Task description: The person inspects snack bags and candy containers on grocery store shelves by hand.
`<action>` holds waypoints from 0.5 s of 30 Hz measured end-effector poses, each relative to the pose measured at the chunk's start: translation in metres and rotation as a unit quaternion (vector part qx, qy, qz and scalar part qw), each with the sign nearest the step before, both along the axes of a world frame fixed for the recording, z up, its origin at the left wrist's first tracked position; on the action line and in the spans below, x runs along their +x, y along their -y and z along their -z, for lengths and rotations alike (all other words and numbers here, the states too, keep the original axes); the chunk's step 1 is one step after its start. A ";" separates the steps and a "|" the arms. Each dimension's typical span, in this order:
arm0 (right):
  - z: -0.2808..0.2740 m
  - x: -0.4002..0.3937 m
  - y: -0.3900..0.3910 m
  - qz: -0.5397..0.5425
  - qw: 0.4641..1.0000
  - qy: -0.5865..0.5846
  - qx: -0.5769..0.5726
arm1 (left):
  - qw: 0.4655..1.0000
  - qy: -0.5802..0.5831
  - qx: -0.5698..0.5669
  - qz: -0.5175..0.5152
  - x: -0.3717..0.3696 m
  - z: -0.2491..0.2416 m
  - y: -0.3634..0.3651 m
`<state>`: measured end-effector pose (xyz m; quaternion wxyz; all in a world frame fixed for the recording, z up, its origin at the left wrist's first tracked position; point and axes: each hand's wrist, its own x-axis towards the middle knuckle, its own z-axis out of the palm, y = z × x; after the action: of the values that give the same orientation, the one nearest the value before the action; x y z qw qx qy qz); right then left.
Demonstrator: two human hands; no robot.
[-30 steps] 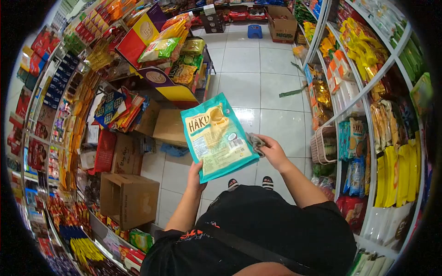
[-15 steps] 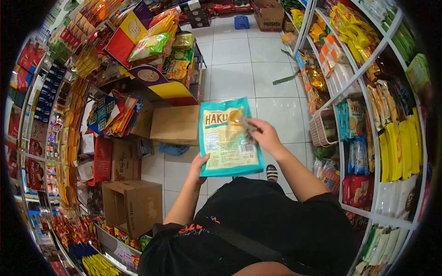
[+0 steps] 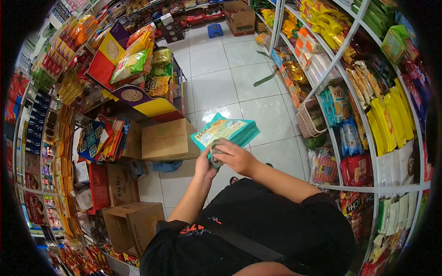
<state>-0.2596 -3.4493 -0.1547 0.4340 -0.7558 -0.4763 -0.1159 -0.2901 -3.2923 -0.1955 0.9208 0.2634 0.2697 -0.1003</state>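
As I watch remotely, glossy teal-and-cream plastic pouch [image 3: 231, 130]: tilted, held above the white tiled floor [image 3: 212, 87].
My left hand [image 3: 205, 166]: pinching the pouch's near end.
My right hand [image 3: 237, 158]: bent fingers pressing a crumpled grey cloth [image 3: 215, 159] to the pouch, beside my left.
Brown cardboard box [image 3: 166, 139]: left of the pouch.

The held teal bag [image 3: 230, 130] reads "HAKU", low-shelf packs [image 3: 353, 212] "ICHI".
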 end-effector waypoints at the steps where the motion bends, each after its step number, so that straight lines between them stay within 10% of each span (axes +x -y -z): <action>1: 0.003 0.005 0.004 0.011 1.000 0.023 -0.006 | 1.000 -0.010 0.006 -0.007 0.001 0.005 0.001; 8: 0.028 0.040 0.053 0.235 0.967 -0.096 -0.041 | 0.999 -0.050 0.002 0.003 -0.007 0.011 0.004; 15: 0.011 -0.008 0.006 0.023 0.996 -0.067 -0.056 | 0.999 -0.031 -0.011 0.028 -0.016 0.023 0.021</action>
<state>-0.2675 -3.4549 -0.1661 0.4195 -0.7957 -0.4343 -0.0484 -0.3061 -3.3132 -0.2181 0.9116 0.2577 0.2895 -0.1368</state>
